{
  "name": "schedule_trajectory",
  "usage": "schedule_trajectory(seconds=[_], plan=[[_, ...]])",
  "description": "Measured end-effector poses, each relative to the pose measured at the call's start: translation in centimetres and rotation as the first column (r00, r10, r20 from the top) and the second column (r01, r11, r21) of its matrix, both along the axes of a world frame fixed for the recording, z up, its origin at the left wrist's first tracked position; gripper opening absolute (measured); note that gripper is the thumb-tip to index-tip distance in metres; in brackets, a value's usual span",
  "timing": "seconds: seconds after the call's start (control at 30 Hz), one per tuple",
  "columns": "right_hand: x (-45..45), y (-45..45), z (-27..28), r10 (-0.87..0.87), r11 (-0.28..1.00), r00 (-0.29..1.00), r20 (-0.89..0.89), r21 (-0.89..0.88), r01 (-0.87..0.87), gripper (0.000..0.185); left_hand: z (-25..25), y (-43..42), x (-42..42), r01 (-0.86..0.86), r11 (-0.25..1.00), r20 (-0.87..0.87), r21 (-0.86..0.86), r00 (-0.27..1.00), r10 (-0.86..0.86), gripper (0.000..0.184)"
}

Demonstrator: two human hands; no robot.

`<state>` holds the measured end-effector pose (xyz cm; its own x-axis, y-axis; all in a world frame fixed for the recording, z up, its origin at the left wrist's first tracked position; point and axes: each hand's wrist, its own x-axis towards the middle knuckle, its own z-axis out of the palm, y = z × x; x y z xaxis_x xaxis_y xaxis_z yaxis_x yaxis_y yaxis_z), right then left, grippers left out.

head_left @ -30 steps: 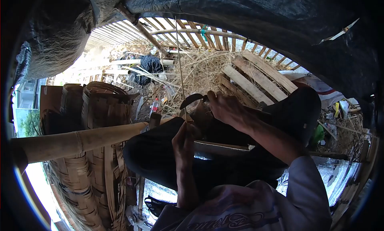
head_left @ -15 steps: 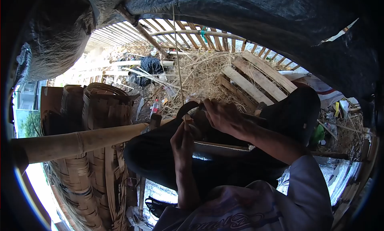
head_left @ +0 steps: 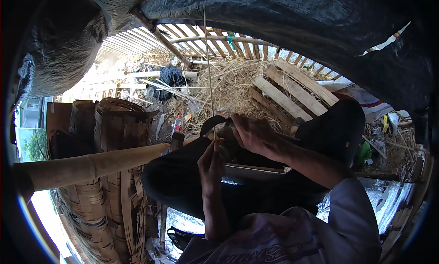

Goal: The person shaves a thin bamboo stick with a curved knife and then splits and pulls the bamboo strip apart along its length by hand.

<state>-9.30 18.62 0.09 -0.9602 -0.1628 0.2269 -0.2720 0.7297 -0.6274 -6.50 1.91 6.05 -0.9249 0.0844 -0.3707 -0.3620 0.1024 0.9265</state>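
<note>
My left hand [head_left: 211,165] is closed, pinching the lower end of a long thin bamboo strip [head_left: 210,76] that stands nearly upright in front of me. In my right hand [head_left: 250,132] is a knife with a dark, curved blade [head_left: 212,124]; the fingers wrap round its handle, which is mostly hidden. The blade lies against the strip just above my left fingertips. Both hands are over my crossed legs, close together.
A thick bamboo pole [head_left: 91,165] crosses at left, before rolled woven bamboo panels [head_left: 91,204]. Wooden slats [head_left: 283,97] lie on straw [head_left: 233,81] ahead, near a plastic bottle [head_left: 177,123]. Dark sheeting [head_left: 274,17] hangs low overhead.
My left hand has shifted slightly down and right. The strip's upper end has swung a little to the right, while the knife has barely moved.
</note>
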Motion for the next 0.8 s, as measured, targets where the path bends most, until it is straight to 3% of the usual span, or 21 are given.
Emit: schedule_trajectory(seconds=[0.23, 0.33, 0.4, 0.47, 0.5, 0.57, 0.63, 0.67, 0.8], plan=[[-0.6, 0.0, -0.1, -0.013, 1.0, 0.998, -0.067, 0.023, 0.014, 0.015, -0.3, 0.2, 0.1, 0.021, 0.999, -0.04, -0.033, 0.999, -0.022, 0.031], [-1.5, -0.1, -0.4, -0.024, 0.985, 0.999, -0.042, 0.169, 0.031, 0.017, -0.6, -0.1, -0.6, 0.015, 0.999, -0.008, -0.03, 1.0, -0.015, 0.029], [-2.9, 0.2, -1.1, -0.116, 0.987, 0.989, 0.089, 0.124, 0.105, 0.021, -0.2, -0.2, -0.2, 0.008, 1.0, 0.032, -0.003, 0.999, -0.008, 0.029], [-6.8, 6.0, -6.6, -0.46, 0.888, 0.853, 0.247, 0.149, 0.436, 0.027, 0.9, -0.3, 1.6, 0.114, 0.993, 0.107, 0.033, 0.987, -0.117, 0.028], [-7.0, 8.7, -5.7, -0.497, 0.853, 0.863, 0.09, 0.232, 0.467, 0.029, 0.4, -0.9, 1.3, 0.113, 0.993, 0.102, 0.022, 0.988, -0.115, 0.028], [-7.0, 8.4, -5.9, -0.496, 0.859, 0.854, 0.156, 0.232, 0.456, 0.028, -1.1, -2.6, 0.5, -0.201, 0.978, 0.052, 0.053, 0.979, 0.198, 0.028], [-5.8, 5.6, -5.7, -0.361, 0.933, 0.909, 0.207, 0.09, 0.35, 0.026, -0.5, -1.7, -0.5, -0.158, 0.986, 0.016, 0.051, 0.987, 0.157, 0.029], [-4.9, 4.2, -5.3, -0.311, 0.95, 0.94, 0.141, 0.041, 0.309, 0.026, -0.4, -1.2, -0.8, -0.102, 0.994, -0.01, 0.038, 0.995, 0.103, 0.03], [-2.0, -0.3, -2.9, -0.155, 0.986, 0.984, 0.093, -0.042, 0.159, 0.026, -1.4, -1.4, -0.6, -0.178, 0.983, 0.022, 0.054, 0.984, 0.177, 0.03]])
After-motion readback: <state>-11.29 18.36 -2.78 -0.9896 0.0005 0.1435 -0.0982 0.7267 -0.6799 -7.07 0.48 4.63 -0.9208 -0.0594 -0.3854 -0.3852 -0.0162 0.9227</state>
